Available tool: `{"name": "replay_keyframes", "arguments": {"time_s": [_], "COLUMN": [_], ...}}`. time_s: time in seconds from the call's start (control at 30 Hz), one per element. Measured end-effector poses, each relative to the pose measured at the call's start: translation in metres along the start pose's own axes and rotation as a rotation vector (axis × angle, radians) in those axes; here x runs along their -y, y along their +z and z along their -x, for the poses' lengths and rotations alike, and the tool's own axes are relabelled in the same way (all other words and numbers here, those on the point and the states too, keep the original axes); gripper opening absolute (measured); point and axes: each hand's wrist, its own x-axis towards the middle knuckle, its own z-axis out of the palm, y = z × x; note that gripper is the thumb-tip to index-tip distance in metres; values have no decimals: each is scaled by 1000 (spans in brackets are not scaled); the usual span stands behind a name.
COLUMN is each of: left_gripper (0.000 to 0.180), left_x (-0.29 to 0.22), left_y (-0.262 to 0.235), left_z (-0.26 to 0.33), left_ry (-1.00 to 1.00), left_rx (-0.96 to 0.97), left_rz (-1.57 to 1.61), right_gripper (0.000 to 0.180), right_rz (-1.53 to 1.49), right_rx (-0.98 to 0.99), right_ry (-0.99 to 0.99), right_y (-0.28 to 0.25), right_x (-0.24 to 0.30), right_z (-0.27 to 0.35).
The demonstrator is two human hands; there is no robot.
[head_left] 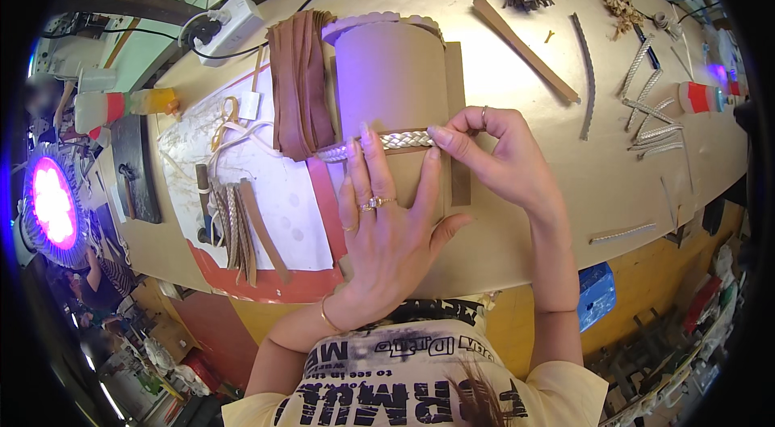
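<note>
Down at the lower edge of the frame a printed shirt shows, with both forearms rising from beside it. The left hand, just below the centre, is spread flat over a rounded tan block, two of its fingertips resting on a silvery braid. Just right of centre, the right hand pinches that braid near its right end between thumb and forefinger. The braid lies right at the fingertips, its long axis running left to right across the block, rising slightly toward the right; the left hand covers its left half, and the left forefinger reaches close to the right hand's pinch. To the left, a stack of brown leather strips stands close against the block and the braid's left end, leaving little room there; below it a white sheet carries a bundle of thin braided cords. To the right, past the block's straight edge, a broad stretch of worktop gives the right arm more room, with short braided pieces well apart at the right. Farther off, beyond the block's scalloped top edge, a loose brown strip slants at the upper right, and a white power strip sits at the upper left.
</note>
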Motion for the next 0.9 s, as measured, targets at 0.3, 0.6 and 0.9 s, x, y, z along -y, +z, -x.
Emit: {"name": "replay_keyframes", "arguments": {"time_s": [0.3,0.6,0.9], "left_gripper": [73,74,80], "left_x": [-1,1,4], "left_y": [-1,0,5], "left_z": [-2,-1,0], "left_ry": [11,10,31], "left_rx": [-49,-36,-71], "left_rz": [-93,-41,18], "right_gripper": [24,28,23], "right_rz": [-43,-93,10], "right_rx": [-23,-136,-74], "right_ry": [-13,-140,-52], "right_y": [5,16,8], "right_x": [-5,-17,-11], "right_z": [1,1,1]}}
